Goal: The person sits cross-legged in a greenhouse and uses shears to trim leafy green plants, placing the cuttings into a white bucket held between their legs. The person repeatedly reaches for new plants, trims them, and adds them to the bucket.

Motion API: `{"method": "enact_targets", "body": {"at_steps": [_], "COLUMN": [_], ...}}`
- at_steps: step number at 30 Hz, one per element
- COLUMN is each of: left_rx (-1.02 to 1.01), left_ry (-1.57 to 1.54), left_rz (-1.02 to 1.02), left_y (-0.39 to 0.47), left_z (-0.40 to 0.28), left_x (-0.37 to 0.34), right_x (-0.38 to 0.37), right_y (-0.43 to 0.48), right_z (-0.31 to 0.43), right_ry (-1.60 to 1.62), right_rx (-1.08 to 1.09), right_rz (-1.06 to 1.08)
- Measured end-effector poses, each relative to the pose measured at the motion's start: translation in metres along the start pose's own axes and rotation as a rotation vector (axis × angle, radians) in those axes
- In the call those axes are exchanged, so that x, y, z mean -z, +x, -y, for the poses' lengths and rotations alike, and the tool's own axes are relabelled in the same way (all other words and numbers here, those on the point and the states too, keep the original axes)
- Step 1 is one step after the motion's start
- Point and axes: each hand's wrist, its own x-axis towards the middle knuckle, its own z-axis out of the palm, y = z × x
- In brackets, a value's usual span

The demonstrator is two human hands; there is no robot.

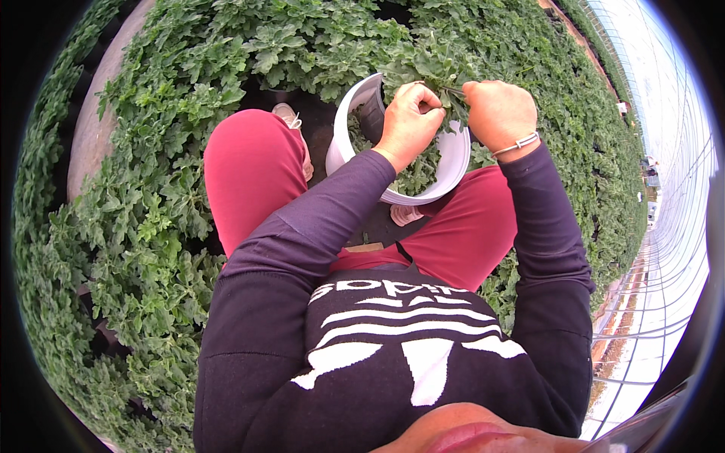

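Note:
A white plastic bucket [457, 164] stands between my knees, with cut leafy sprigs [416, 172] inside and a dark sheet against its inner wall. Over its far rim, my left hand [412, 120] has thumb and fingers pinched together close to a leafy green stem [447, 96]; whether it grips the stem is hidden. My right hand [503, 113], with a bracelet at the wrist, is closed at the bucket's far right side. A thin dark item sticks out of that fist towards the stem; I cannot tell whether it is a blade or a stalk.
Dense leafy potted plants [164, 170] surround me on both sides and in front. A pale curved strip [105, 107] runs through the foliage at the left. At the far right are greenhouse hoops and plastic film [679, 226]. My shoes rest on dark ground beside the bucket.

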Motion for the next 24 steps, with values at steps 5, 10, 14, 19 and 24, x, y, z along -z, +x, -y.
{"method": "enact_targets", "body": {"at_steps": [5, 10, 14, 19, 24], "left_rx": [0.011, 0.051, 0.076, 0.094, -0.009], "left_ry": [-0.036, -0.051, -0.068, -0.086, -0.136], "left_rz": [0.0, 0.003, 0.026, 0.043, 0.019], "left_y": [0.0017, 0.0025, 0.0027, 0.0027, 0.0034], "left_z": [0.0025, 0.0028, 0.0045, 0.0068, 0.0042], "left_x": [0.0, 0.0004, -0.0003, -0.0004, -0.001], "right_x": [-0.0008, -0.0021, -0.0013, -0.0023, -0.0043], "right_y": [0.0003, 0.0006, 0.0005, 0.0004, -0.004], "right_z": [-0.0012, 0.0008, 0.0, -0.0062, -0.0067], "right_ry": [0.042, 0.003, -0.058, -0.044, -0.014], "right_rx": [-0.016, 0.032, 0.046, 0.059, 0.055], "right_rz": [-0.017, -0.051, -0.003, -0.005, -0.049]}}
